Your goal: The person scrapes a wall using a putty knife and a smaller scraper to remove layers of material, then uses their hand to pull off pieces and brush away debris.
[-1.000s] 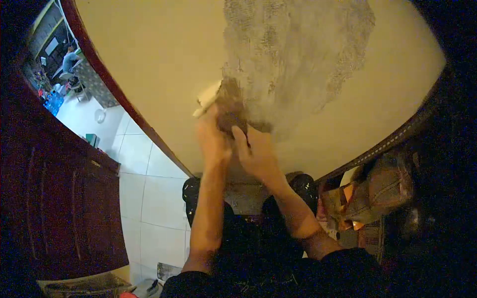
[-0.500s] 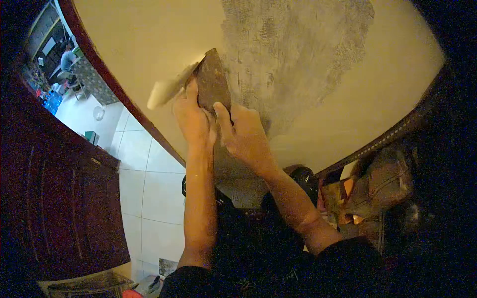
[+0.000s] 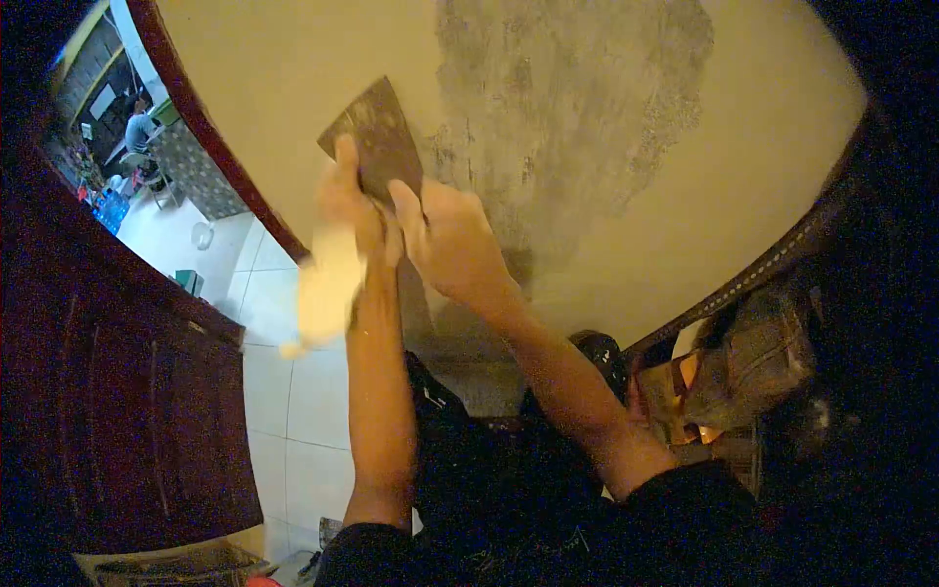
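Note:
A dark, flat scraper blade [image 3: 377, 127] is tilted in front of the cream wall [image 3: 284, 59], left of a rough grey patch [image 3: 577, 108]. My right hand [image 3: 455, 240] is closed round its lower right side, thumb on the blade. My left hand [image 3: 347, 201] is beside the blade's lower left side, one finger against its face and the rest curled. A pale, motion-blurred object [image 3: 331, 284] hangs just below my left hand, apparently held in it; its exact shape is unclear.
A dark red edge strip [image 3: 191, 98] borders the wall on the left. Beyond it are white floor tiles [image 3: 318, 391] and a seated person [image 3: 140, 127] in the distance. A dark wooden panel [image 3: 127, 391] stands at lower left. Assorted items [image 3: 704, 386] are at lower right.
Both hands and the blade have moved left and slightly up. The pale object has swung from the blade's upper left edge down below my left hand.

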A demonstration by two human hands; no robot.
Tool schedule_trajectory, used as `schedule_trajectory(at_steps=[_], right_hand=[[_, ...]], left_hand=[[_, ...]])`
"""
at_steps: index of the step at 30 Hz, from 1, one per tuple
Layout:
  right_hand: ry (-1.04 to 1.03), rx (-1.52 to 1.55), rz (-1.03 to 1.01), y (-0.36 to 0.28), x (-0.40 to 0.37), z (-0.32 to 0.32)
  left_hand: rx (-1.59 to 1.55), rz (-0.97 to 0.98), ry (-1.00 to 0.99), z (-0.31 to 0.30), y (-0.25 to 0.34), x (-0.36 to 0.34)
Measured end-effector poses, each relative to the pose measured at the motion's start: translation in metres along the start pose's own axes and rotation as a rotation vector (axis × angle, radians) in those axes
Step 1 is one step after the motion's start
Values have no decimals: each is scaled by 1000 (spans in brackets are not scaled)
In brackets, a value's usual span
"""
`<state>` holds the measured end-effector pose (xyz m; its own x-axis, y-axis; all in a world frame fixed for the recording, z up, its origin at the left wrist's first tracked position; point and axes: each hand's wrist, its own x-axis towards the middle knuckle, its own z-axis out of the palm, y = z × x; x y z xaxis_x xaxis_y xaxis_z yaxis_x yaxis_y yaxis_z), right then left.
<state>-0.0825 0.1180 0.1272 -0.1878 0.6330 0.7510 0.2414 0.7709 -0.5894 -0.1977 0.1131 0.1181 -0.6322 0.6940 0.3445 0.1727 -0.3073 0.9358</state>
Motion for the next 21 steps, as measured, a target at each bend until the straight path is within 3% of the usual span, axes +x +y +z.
schedule_trajectory(at_steps=[3,5,7,9,10,11,12,13,14,16,17,19,21], right_hand=[[-139,78,121,16,-26,-13],[-127,30,191,45,-60,-18],[-88,-53,175,55,-92,-38],[-321,33,441,48,-110,-69],[-325,26,441,54,-124,-77],[-385,178,573,61,-142,-83],[-440,335,701,69,-158,-88],[-442,333,703,75,-170,-94],[-489,310,714,77,-182,-99],[-542,295,717,88,-215,-99],[-495,161,730,94,-241,-95],[-451,32,737,84,-236,-89],[-284,155,521,67,-223,-88]], left_hand=[[-353,-191,40,20,0,-24],[-325,-313,-7,32,-18,-48],[4,-303,-89,32,-48,-73],[-147,-406,-129,34,-59,-106],[-293,-487,-175,34,-61,-118],[-298,-495,-176,33,-70,-128],[-227,-295,-162,32,-83,-136],[-152,-95,-144,31,-87,-142],[-148,-101,-143,26,-89,-150],[58,-209,-179,18,-86,-160],[63,-211,-174,14,-89,-166],[-57,-445,-248,11,-89,-169],[-32,-420,-292,6,-67,-172]])
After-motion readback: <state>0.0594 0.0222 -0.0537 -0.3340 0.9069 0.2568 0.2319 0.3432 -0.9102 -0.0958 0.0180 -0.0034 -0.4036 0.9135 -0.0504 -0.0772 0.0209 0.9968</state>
